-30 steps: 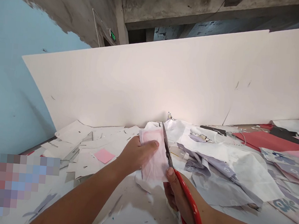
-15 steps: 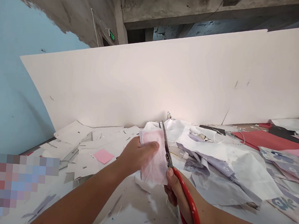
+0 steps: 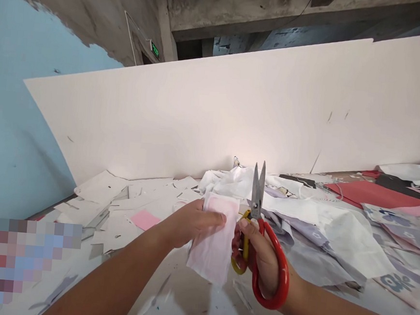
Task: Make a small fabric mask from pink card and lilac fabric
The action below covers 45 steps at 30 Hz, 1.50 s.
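My left hand (image 3: 193, 222) pinches a pale pink and white piece of fabric (image 3: 214, 255), thumb lying across its front. The fabric hangs over the table, and its fingers behind are hidden. Just to the right, my right hand (image 3: 261, 251) grips a pair of scissors (image 3: 257, 195) with one red handle and one yellow handle. Their blades point up and stand slightly apart, clear of the fabric.
Pale card pieces (image 3: 100, 187) and a pink square (image 3: 144, 219) lie at the left. White cloth (image 3: 349, 236) and lilac scraps heap at the right, with red sheets (image 3: 374, 194) beyond. A white panel (image 3: 198, 122) stands along the back.
The scissors have moved right, away from the fabric's edge, and turned upright, showing the yellow handle. The fabric has tilted and shifted slightly lower in my left hand's grip.
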Available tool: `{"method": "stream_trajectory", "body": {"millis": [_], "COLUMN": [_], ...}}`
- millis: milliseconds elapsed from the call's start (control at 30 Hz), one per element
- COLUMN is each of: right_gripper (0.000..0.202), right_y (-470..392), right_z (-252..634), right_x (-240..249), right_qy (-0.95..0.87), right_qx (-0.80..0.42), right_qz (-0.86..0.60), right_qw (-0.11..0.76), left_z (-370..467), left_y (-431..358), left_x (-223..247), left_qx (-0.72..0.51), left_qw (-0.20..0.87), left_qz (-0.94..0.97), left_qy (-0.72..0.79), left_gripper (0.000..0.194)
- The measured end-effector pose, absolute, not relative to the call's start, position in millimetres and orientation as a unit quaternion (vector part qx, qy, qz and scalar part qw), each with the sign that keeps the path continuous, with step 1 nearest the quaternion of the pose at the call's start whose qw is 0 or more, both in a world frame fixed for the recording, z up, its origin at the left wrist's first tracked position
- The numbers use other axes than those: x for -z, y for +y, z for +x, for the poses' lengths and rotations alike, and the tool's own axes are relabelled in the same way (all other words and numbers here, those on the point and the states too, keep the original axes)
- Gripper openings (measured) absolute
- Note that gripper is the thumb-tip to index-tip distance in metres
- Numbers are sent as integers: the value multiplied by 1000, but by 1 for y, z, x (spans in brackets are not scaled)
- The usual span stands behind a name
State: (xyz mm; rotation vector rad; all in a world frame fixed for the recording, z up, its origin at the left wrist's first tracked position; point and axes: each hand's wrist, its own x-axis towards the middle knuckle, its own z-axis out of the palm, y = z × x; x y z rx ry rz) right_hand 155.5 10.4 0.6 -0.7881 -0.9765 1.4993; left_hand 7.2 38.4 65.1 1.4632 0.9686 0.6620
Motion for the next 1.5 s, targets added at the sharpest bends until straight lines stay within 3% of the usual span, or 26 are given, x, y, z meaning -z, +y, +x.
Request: {"method": "stream_trajectory", "body": {"millis": [433, 667, 800, 867, 1067, 1233, 1367, 1500], "right_gripper": [20, 35, 19, 14, 34, 13, 14, 16], "right_y": [18, 20, 16, 14, 18, 16, 16, 20], "right_z": [162, 163, 159, 159, 173, 179, 178, 179], "right_x": [-5, 12, 11, 6, -20, -34, -34, -30], "right_qy": [-457, -524, -563, -572, -592, -635, -639, -595], "right_qx": [-619, -567, -526, -502, -438, -428, -437, -457], "right_qz": [-339, -386, -452, -466, -425, -406, -384, -422], "right_qw": [540, 505, 450, 451, 526, 498, 504, 509], "left_z": [3, -5, -9, -8, 4, 7, 3, -3], "left_y": [44, 54, 55, 55, 57, 59, 66, 74], "left_x": [-63, -58, -57, -53, -28, -22, -23, -22], "left_qx": [-266, -325, -348, -332, -198, -156, -38, -133], "left_qw": [565, 682, 780, 807, 811, 834, 838, 823], "left_qz": [643, 553, 483, 462, 501, 477, 487, 476], "left_qy": [443, 352, 193, 157, 227, 231, 242, 282], "left_gripper": [14, 17, 16, 12, 21, 17, 51, 71]}}
